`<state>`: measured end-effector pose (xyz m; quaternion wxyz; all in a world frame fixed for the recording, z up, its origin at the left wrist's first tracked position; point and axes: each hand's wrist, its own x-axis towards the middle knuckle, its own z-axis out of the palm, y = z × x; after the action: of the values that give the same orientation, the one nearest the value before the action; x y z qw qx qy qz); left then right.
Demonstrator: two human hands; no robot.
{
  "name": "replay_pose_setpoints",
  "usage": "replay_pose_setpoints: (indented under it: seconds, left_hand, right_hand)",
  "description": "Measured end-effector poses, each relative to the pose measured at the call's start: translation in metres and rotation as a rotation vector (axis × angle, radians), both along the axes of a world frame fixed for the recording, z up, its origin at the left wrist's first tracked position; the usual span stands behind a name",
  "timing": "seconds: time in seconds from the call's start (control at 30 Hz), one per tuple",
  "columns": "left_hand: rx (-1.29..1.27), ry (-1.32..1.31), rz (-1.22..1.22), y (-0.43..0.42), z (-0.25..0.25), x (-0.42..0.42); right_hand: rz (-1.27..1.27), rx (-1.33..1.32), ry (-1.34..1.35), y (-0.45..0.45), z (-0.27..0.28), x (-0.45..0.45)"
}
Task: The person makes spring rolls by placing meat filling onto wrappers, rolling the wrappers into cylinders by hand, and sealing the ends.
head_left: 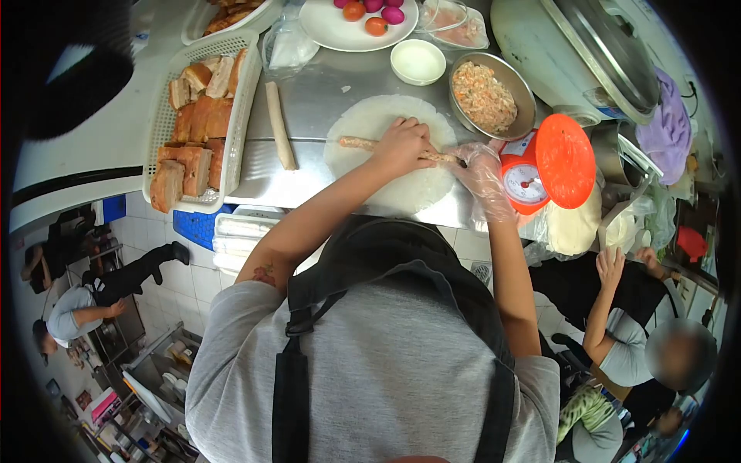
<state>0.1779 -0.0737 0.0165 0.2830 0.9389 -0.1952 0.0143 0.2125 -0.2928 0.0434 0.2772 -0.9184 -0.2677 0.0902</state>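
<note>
A round, pale, thin wrapper (428, 197) lies flat on the steel table, with a narrow strip of speckled filling (356, 143) across it. My left hand (403, 147) is bare and rests over the middle of the strip, fingers bent down onto it. At the strip's right end is my right hand (480, 174) in a clear plastic glove, its fingertips together at the filling. Left of the wrapper lies a finished thin roll (279, 127). A metal bowl (525, 116) of orange-flecked filling (484, 96) stands above my right hand.
A red scale (566, 162) stands right of my gloved hand. A white basket (247, 100) of roasted meat is at the left. Behind are a small white bowl (417, 63), a plate (320, 27) with colored balls and a large lidded pot (532, 54). Other people are at both sides.
</note>
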Motion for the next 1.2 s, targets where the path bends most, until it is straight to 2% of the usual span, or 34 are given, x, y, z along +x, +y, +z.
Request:
replay_pose_setpoints:
  seconds: [0.17, 0.47, 0.57, 0.67, 0.77, 0.8, 0.87, 0.9, 1.03, 1.13, 1.2]
  left_hand:
    - [-0.010, -0.046, 0.078, 0.030, -0.005, -0.013]
    - [0.021, -0.061, 0.236, 0.114, 0.006, -0.047]
    - [0.019, -0.050, 0.259, 0.139, 0.004, -0.054]
    - [0.015, -0.069, 0.262, 0.152, 0.005, -0.063]
    - [0.033, -0.226, 0.145, 0.146, 0.015, -0.079]
    - [0.041, -0.294, 0.086, 0.139, 0.019, -0.089]
    - [0.051, -0.241, -0.126, 0.123, 0.018, -0.110]
    - [0.055, -0.213, -0.231, 0.117, 0.014, -0.115]
    - [0.059, -0.284, -0.300, 0.108, -0.008, -0.111]
    - [0.069, -0.245, -0.252, 0.100, 0.006, -0.089]
    - [-0.147, -0.148, -0.056, 0.100, 0.023, -0.065]
  right_hand:
    - [0.060, -0.010, -0.073, -0.004, 0.003, -0.006]
    - [-0.022, -0.058, -0.071, -0.005, -0.004, -0.019]
    - [-0.041, 0.008, -0.092, -0.003, 0.003, -0.026]
    - [-0.136, -0.110, -0.061, 0.001, 0.012, -0.035]
    - [-0.118, 0.145, -0.274, 0.004, 0.007, -0.045]
    - [-0.111, 0.179, -0.254, 0.006, 0.008, -0.049]
    - [-0.098, 0.248, -0.210, 0.015, 0.013, -0.061]
    - [-0.089, 0.174, -0.144, 0.018, 0.015, -0.066]
    - [-0.038, 0.219, -0.049, 0.033, -0.014, -0.083]
    - [0.063, 0.191, -0.192, 0.039, -0.001, -0.090]
    - [0.038, 0.083, -0.241, 0.041, 0.020, -0.086]
